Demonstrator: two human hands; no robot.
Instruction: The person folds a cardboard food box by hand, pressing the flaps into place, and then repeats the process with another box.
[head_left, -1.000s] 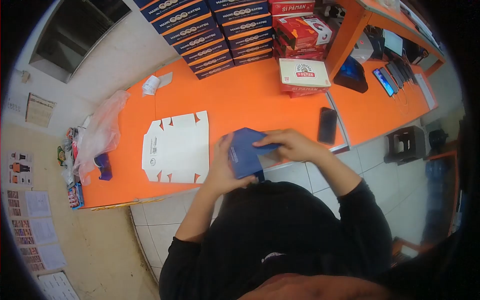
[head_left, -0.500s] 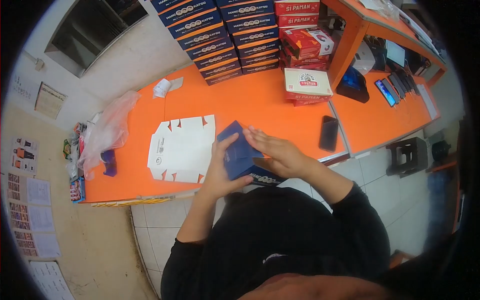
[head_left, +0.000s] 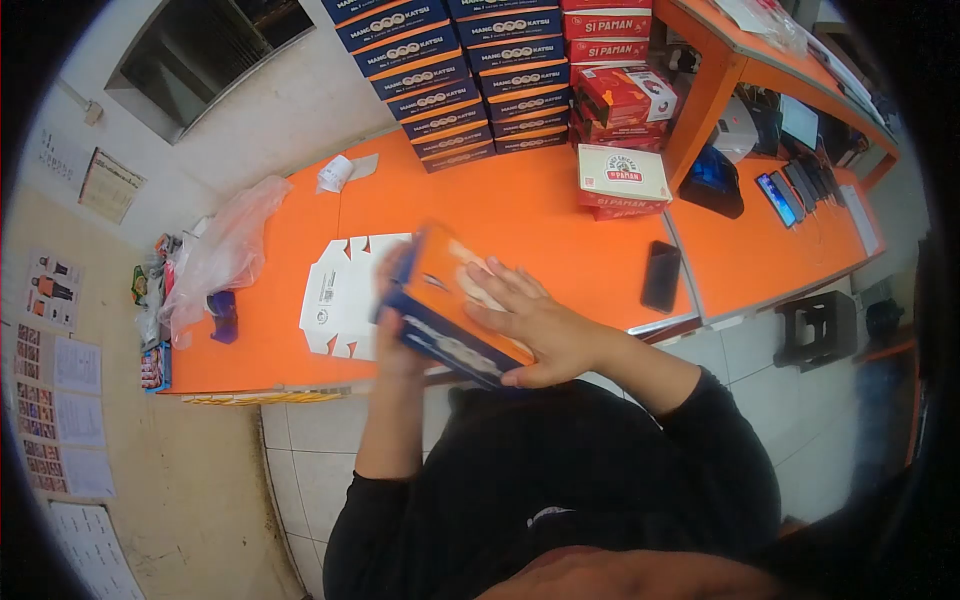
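Hands are gripping one blue-and-orange box, tilted above the near edge of the orange counter. Left hand is wrapping the far side, mostly hidden behind it; right hand is pressing flat on the top, fingers spread. Risk: the flaps are possibly popping open, or the tilted box is slipping off toward the floor, since the palm is only pressing. Flat white box blank: one showing, just beside the box. Black phone: one. Stacked blue boxes: two columns; exact count is running out of frame. Plastic bag: one.
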